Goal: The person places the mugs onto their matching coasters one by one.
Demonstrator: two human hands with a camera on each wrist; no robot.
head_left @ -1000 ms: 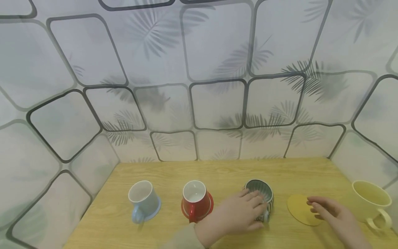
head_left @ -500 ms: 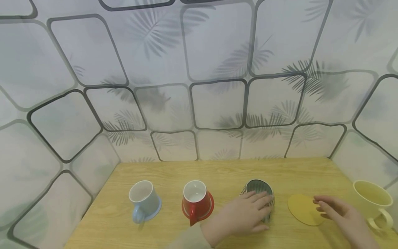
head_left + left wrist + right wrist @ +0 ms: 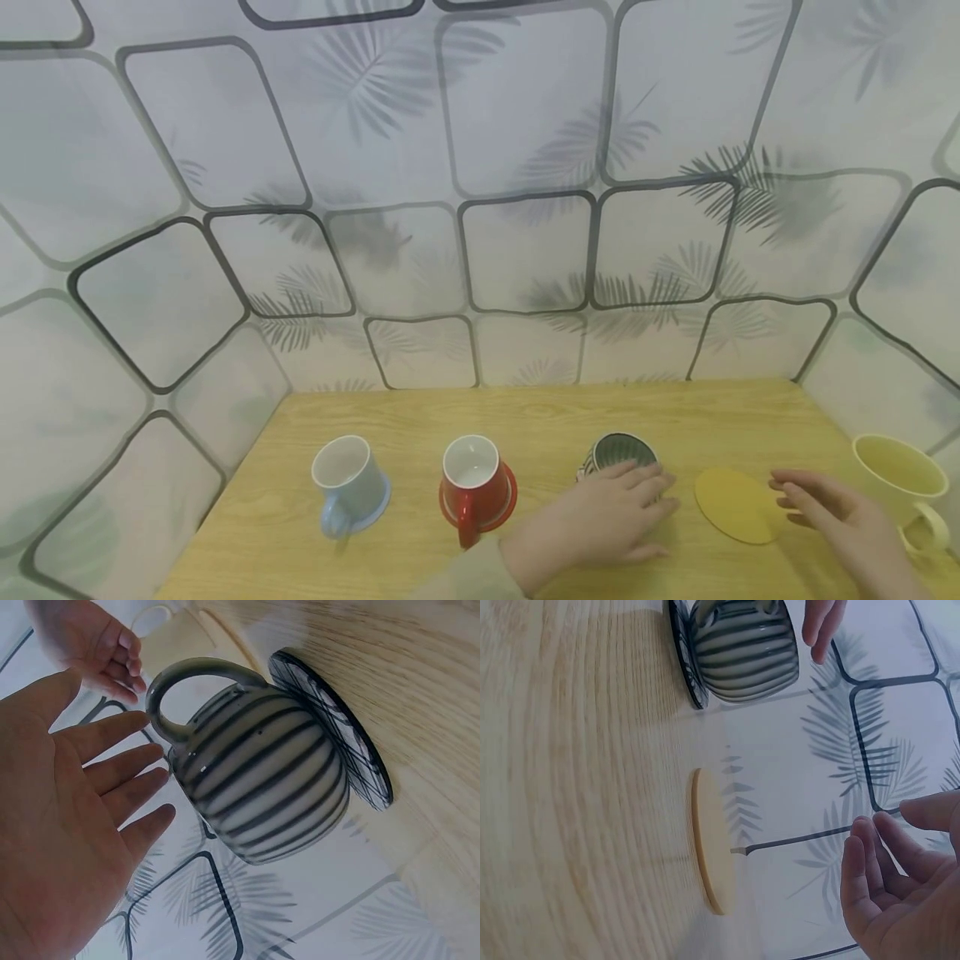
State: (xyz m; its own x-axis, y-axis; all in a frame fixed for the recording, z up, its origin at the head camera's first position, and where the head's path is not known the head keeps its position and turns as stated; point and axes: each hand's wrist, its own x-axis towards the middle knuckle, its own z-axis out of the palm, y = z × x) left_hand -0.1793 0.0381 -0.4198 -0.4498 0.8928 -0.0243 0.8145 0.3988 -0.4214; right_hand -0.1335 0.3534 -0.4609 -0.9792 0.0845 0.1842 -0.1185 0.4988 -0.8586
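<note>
A striped grey mug (image 3: 262,772) stands upright on a dark-patterned round coaster (image 3: 337,727). My left hand (image 3: 600,525) is stretched flat above it, hiding much of the mug in the head view. In the right wrist view, the left fingertips (image 3: 821,630) hang apart from the mug's rim. Nothing is in that hand. My right hand (image 3: 840,517) hovers with loosely bent fingers and holds nothing. Just left of it lies a bare yellow round coaster (image 3: 738,506). Beyond the right hand stands a yellow mug (image 3: 896,487), partly covered by it.
A light blue mug (image 3: 352,483) stands on a blue coaster (image 3: 378,508) at the left of the wooden table (image 3: 405,417). Between it and the striped mug, a red mug (image 3: 480,496) sits on a red coaster (image 3: 510,492). A patterned cloth wall (image 3: 525,250) encloses the back and sides.
My left hand has slid to the right across the striped mug, uncovering more of its rim. My right hand has drifted slightly right, away from the yellow coaster. The mugs look unmoved.
</note>
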